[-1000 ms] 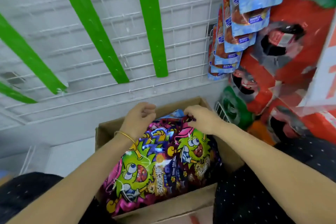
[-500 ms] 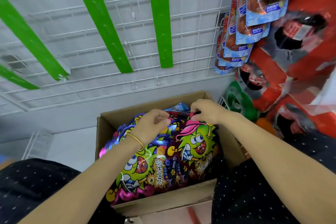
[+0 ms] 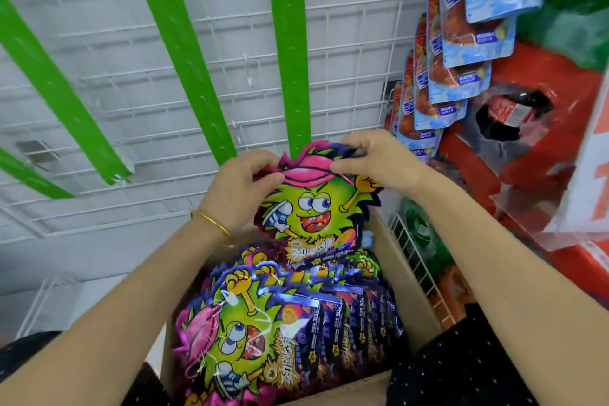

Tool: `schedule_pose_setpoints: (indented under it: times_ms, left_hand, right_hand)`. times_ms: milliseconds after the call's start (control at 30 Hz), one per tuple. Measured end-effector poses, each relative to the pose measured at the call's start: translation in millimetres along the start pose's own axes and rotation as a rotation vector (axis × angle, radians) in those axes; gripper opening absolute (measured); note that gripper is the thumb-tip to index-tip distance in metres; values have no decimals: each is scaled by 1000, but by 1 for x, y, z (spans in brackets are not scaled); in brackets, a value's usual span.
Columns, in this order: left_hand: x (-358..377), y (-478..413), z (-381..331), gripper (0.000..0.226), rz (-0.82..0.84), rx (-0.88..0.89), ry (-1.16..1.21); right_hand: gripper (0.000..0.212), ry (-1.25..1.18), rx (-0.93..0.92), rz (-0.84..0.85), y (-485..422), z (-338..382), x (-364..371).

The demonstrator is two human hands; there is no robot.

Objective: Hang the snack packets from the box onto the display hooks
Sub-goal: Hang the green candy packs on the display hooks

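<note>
Packet (image 3: 309,217) of snacks, a green cartoon face under a pink cap, stands upright above the cardboard box (image 3: 407,277), its lower edge down at the packets (image 3: 263,333) stacked inside. Left hand (image 3: 242,189) pinches its top left corner between thumb and fingers; right hand (image 3: 379,160) pinches the top right (a gold bracelet (image 3: 211,222) sits on the left wrist). Behind them stands a white wire grid (image 3: 339,43) crossed by green strips (image 3: 290,43). Blue packets (image 3: 461,56) hang in a row at the grid's right edge.
</note>
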State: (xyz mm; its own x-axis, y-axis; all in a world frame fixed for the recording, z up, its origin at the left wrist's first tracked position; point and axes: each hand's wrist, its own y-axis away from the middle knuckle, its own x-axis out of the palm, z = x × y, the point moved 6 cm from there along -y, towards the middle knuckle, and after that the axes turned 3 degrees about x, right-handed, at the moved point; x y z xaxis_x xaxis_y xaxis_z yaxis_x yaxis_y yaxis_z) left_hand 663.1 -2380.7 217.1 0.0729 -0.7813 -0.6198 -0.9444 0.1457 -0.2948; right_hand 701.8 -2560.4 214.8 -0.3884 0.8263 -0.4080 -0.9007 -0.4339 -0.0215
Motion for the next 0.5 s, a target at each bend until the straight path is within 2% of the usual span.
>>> schedule_pose_setpoints:
  times_ms: [33, 100, 267, 333, 400, 500]
  left_hand:
    - [-13, -10, -6, 12, -60, 30, -30]
    - [-28, -25, -7, 21, -133, 51, -106]
    - [-11, -37, 30, 5, -123, -6, -180]
    - [2, -39, 47, 6, -97, -45, -205]
    - [14, -45, 61, 7, -53, -82, -237]
    - [21, -57, 68, 19, -62, -135, -137]
  right_hand:
    - [16, 2, -46, -64, -8, 12, -7]
    - [14, 2, -106, -147, -24, 24, -11]
    - [33, 130, -52, -162, -58, -11, 3]
    - [24, 166, -21, -198, -65, -30, 6]
    - [4, 163, 16, -240, -69, -48, 9]
    - [3, 155, 31, -245, -72, -64, 15]
